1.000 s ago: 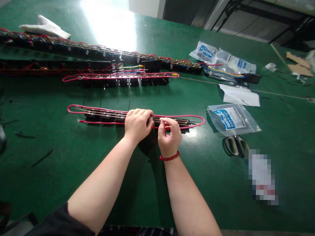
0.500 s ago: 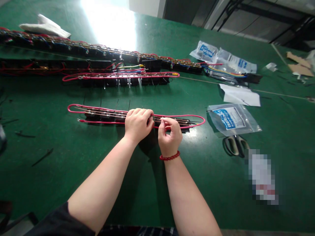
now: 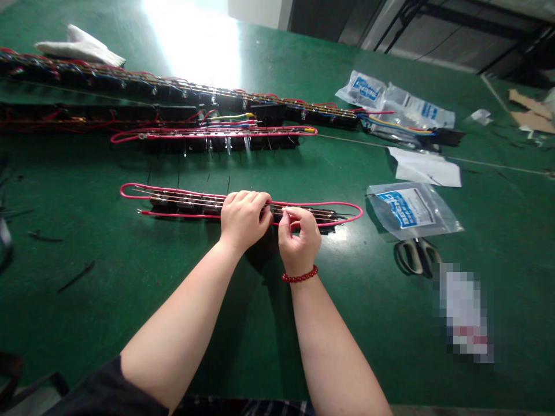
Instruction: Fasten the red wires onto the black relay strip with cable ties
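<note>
The wired strip of black blocks (image 3: 186, 203) lies flat on the green surface (image 3: 87, 300) directly under the person's fingers, running sideways across the view, with a pink-red wire (image 3: 333, 207) looped around it from end to end and thin metallic wires along its top. The left hand (image 3: 244, 222) is clenched over the strip, its fingers (image 3: 255, 202) curled down around it, while the right hand (image 3: 299, 237) sits just beside it, thumb and forefinger pinched on a thin wire (image 3: 284, 212). A red bead bracelet (image 3: 299, 277) circles the right wrist. Beyond the fingers lie a similar wired strip (image 3: 217, 140) and two longer rows of wired blocks (image 3: 130, 84), with a white cloth glove (image 3: 78, 52) past their far left end. To the right of the fingers are a clear plastic bag with a blue label (image 3: 410, 211), black-handled scissors (image 3: 416, 257) just below it, and a white paper sheet (image 3: 425, 167) above it. More plastic bags (image 3: 411, 110) and cardboard scraps (image 3: 531, 118) lie farther off. A pixelated object (image 3: 463, 312) at lower right is too blurred to name. Bright glare (image 3: 191, 40) whitens the far surface, and dark metal framing (image 3: 455, 29) stands past its edge.
</note>
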Motion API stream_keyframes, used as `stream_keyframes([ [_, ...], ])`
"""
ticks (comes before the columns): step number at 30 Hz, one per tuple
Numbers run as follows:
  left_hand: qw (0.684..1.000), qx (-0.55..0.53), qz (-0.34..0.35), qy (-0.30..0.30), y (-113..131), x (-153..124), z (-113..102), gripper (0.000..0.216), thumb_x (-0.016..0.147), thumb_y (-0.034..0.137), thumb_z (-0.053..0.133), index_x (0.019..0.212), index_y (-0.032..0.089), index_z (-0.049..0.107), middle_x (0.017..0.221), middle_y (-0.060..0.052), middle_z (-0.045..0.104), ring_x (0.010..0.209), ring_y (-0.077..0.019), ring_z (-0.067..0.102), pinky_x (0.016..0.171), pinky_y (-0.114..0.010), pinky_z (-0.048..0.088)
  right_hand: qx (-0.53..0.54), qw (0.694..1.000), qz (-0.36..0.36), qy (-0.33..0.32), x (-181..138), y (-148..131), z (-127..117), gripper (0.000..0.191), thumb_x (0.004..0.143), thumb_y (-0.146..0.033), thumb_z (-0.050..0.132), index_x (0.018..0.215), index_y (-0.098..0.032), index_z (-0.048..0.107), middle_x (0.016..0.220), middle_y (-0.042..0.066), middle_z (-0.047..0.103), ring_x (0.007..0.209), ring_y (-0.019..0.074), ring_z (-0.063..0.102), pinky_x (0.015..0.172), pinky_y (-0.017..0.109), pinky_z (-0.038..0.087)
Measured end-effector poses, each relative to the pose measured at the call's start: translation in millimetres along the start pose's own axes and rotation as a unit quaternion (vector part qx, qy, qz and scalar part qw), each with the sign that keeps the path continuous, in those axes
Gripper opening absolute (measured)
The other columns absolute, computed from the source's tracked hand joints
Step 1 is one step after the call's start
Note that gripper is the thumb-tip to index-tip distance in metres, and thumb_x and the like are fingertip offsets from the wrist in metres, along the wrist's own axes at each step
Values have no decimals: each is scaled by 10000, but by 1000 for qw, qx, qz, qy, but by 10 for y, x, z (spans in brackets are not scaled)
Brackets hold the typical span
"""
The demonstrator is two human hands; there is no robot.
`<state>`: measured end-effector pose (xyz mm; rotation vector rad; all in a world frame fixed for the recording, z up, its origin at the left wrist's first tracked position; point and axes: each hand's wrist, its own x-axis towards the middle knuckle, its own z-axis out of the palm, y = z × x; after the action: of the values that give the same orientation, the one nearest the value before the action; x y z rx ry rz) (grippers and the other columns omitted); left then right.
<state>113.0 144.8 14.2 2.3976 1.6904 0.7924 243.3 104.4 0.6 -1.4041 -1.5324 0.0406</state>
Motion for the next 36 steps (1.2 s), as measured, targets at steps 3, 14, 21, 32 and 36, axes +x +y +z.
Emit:
stream_keyframes([
  [3,1000,-1,0,1,-1,0,1,172,919,268,506,981,263,666,985,-22,744,966,-244,633,897,-414,398,0,1000,-5,-1,3,5,5,87,933,-208,543,976,-226,616,930,39,712,764,142,665,662,278,576],
  [14,1000,3,2,2,-3,-1,8,172,916,270,507,977,263,667,973,-21,742,967,-243,630,901,-410,394,-2,1000,7,-18,16,1,10,91,927,-212,549,957,-225,635,911,30,724,791,154,674,733,298,571],
  [21,999,25,29,13,-7,-14,19,227,946,267,456,983,245,678,952,-41,745,942,-247,633,939,-442,371,-9,1000,-4,-27,20,7,7,98,913,-198,564,942,-225,654,903,30,740,818,165,685,799,318,567],
  [32,998,38,40,44,-8,-35,34,153,810,167,512,822,224,654,800,-46,719,851,-243,638,985,-450,371,-32,998,-39,-39,43,-11,-1,107,885,-179,586,841,-231,670,866,39,719,856,194,638,829,357,531],
  [36,998,41,20,36,13,-35,10,143,791,162,501,794,220,633,718,-42,684,804,-240,631,1021,-467,353,-73,995,-53,-48,35,-31,-23,92,872,-194,616,844,-234,694,886,36,741,855,202,622,838,378,480],
])
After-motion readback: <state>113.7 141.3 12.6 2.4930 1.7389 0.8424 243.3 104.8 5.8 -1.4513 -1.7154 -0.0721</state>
